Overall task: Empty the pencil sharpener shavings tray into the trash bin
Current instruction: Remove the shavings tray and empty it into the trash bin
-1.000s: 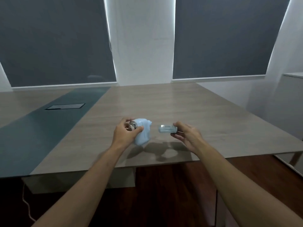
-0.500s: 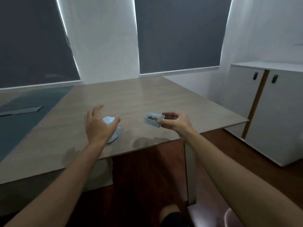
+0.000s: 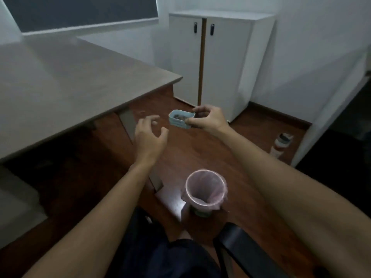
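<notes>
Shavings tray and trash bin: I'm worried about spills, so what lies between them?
In the head view, only bare wooden floor shows between the shavings tray, held in the right hand, and the trash bin.

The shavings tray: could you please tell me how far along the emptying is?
Done: the shavings tray is out of the sharpener and away from the table. In hand: the right hand holds it level, shavings inside; the left hand is empty. Left: bring it over the pink-lined trash bin and tip it.
</notes>
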Motion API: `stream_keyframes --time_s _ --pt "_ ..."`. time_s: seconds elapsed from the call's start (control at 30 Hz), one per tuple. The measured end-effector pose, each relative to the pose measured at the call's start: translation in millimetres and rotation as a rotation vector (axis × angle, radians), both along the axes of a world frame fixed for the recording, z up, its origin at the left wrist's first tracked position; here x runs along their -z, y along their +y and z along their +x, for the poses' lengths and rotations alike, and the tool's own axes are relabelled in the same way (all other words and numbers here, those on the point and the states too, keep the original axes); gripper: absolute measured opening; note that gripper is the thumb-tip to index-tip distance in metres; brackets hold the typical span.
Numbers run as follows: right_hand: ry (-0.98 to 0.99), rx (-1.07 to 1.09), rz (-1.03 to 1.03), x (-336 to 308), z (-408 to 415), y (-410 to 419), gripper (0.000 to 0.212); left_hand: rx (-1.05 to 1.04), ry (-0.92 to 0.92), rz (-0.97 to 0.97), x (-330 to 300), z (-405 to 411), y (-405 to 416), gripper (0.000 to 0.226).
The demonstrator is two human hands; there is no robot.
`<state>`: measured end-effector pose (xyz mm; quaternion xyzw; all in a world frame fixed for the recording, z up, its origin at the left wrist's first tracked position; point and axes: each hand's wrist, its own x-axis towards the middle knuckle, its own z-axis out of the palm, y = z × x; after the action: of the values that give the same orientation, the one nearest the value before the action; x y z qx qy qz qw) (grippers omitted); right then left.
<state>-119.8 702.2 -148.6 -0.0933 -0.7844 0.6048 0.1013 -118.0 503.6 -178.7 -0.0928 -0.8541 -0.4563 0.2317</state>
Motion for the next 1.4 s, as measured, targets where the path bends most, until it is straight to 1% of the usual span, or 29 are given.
stream_keyframes --time_s 0.17,0.23,0.33,0.4,0.5,0.6,0.73,0.83,0.93,1.03,1.13,1.27,1.33,1.4 --pt "-0.17 0.107 0.128 95 21 64 0.044 0.061 -0.395 0.052 106 -3 66 0.042" --pt "-0.235 0.136 0.161 138 25 79 0.046 0.05 -0.542 0.06 153 -6 86 0.044" --pt "-0.327 0.131 0.204 200 29 93 0.053 0.011 -0.763 0.145 222 -9 107 0.044" --pt "-0.373 0.146 0.203 237 31 98 0.054 -0.034 -0.869 0.192 261 -10 115 0.046" --pt "-0.427 0.188 0.234 281 31 100 0.057 -0.15 -0.971 0.254 306 -14 113 0.054" --pt "-0.489 0.221 0.278 312 23 98 0.06 -0.176 -1.027 0.313 340 -11 100 0.059" --pt "-0.535 0.172 0.387 343 -3 89 0.061 -0.176 -1.071 0.398 370 -11 88 0.061" --pt "-0.562 0.127 0.459 363 -21 79 0.062 -0.15 -1.065 0.432 383 -26 94 0.059" --pt "-0.593 0.049 0.514 382 -34 69 0.057 -0.138 -1.081 0.451 391 -33 98 0.055" --pt "-0.71 0.033 0.561 401 -43 60 0.056 -0.133 -1.118 0.48 397 -31 100 0.049" --pt "-0.824 0.035 0.636 418 -52 54 0.043 -0.146 -1.126 0.514 399 -32 101 0.043" --pt "-0.894 -0.024 0.638 431 -58 53 0.052 -0.159 -1.131 0.553 398 -33 103 0.042" --pt "-0.896 -0.016 0.676 434 -58 51 0.05 -0.167 -1.127 0.54 395 -33 103 0.041" --pt "-0.908 0.04 0.743 432 -57 46 0.045 -0.174 -1.116 0.499 391 -33 101 0.039"
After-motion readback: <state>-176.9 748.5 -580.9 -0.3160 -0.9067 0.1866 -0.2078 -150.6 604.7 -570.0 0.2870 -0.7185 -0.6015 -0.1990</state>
